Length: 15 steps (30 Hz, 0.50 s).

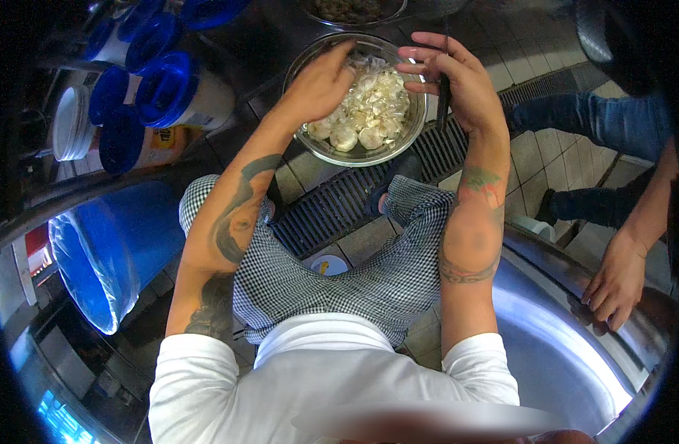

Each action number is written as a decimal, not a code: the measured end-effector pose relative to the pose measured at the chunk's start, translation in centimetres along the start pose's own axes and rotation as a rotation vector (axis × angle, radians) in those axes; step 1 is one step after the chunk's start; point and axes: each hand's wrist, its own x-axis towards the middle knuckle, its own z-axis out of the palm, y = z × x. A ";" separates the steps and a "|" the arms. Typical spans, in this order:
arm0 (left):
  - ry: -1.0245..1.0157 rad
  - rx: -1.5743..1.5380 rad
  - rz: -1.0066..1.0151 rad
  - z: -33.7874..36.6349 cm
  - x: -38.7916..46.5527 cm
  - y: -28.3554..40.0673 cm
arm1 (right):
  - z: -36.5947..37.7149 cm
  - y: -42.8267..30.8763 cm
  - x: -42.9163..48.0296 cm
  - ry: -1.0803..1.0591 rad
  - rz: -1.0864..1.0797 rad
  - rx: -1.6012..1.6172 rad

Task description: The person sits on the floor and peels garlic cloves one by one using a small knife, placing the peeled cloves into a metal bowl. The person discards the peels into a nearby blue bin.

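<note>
In front of me is a clear round bowl heaped with pale garlic bulbs and cloves and papery skins. My left hand hangs over the bowl's left side, blurred, its thumb and fingers apart; I make out nothing in it. At the right rim my right hand holds a knife by its black handle, tucked at the thumb, with the thin blade pointing away from me. The other fingers of that hand are spread towards the garlic. What supports the bowl is hidden.
Blue-lidded tubs stand at the far left, above a blue bin with a clear liner. A floor drain grate runs beneath. Another person's hand rests on a metal edge at right. Another bowl holds dark contents.
</note>
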 end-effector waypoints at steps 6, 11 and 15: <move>-0.486 0.304 -0.325 6.2 -0.3 -2.6 | -1.3 -1.5 0.0 -0.092 -0.025 0.120; -0.556 0.377 -0.197 4.3 0.5 -3.4 | -1.3 -0.4 -0.6 -0.042 -0.133 -0.055; -0.222 0.379 -0.244 0.1 1.3 -1.9 | -1.9 -0.6 -1.2 -0.113 -0.249 -0.110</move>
